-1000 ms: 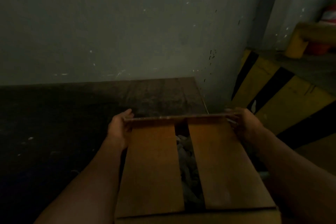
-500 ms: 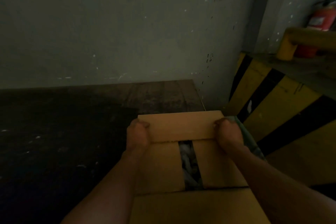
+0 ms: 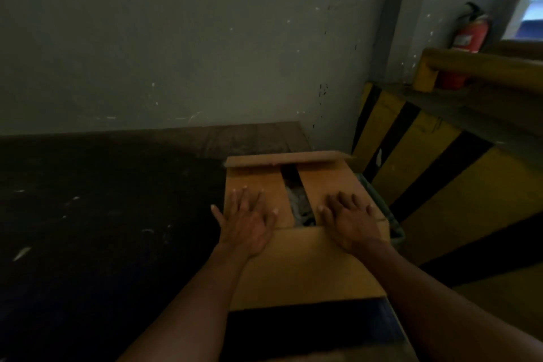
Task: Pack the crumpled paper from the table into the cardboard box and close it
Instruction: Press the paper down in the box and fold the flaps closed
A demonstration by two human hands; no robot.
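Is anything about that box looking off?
Yes. On the box, the far flap sits half raised, not flat, and a gap between the two side flaps leaves paper showing. Left hand and right hand lie flat on those flaps.

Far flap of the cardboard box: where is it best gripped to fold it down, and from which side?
Probably take the far flap by its free edge near both corners, reaching over from the near side. It sits slightly raised above the side flaps, so that edge is exposed.
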